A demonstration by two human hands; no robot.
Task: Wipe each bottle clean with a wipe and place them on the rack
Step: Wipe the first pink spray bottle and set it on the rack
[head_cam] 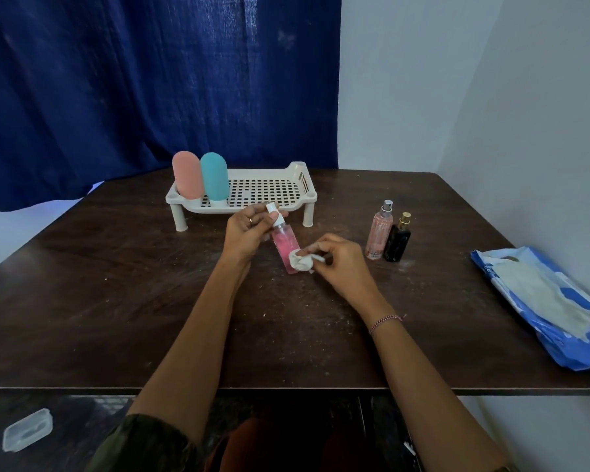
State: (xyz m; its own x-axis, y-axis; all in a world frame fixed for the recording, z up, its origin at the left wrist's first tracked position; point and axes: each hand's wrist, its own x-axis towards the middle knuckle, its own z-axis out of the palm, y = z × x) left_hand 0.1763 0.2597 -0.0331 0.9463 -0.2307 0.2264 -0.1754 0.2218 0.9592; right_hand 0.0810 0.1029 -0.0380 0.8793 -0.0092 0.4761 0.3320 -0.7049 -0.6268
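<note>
At frame centre, the left hand (247,233) grips a tilted pink spray bottle (284,245) while the right hand (338,258) pinches a balled wipe (300,261) against it; a firm rub could trip the nozzle.

Both forearms are bare as far as the view shows. The left hand (244,238) wears a thin ring (250,221), gold-toned with a slight reddish tint. Round the wrist of the right hand (338,264) sits a slim thread bracelet (385,322), braided in pink and white, with a short loose end sticking out at one side. On the left upper arm a sleeve (143,444) of dark olive-green cloth with a faint mottled pattern ends in a bunched, rolled edge. Low between the arms, a rust-brown garment (269,447) covers the lap; it lies in shadow and its cut cannot be made out.
</note>
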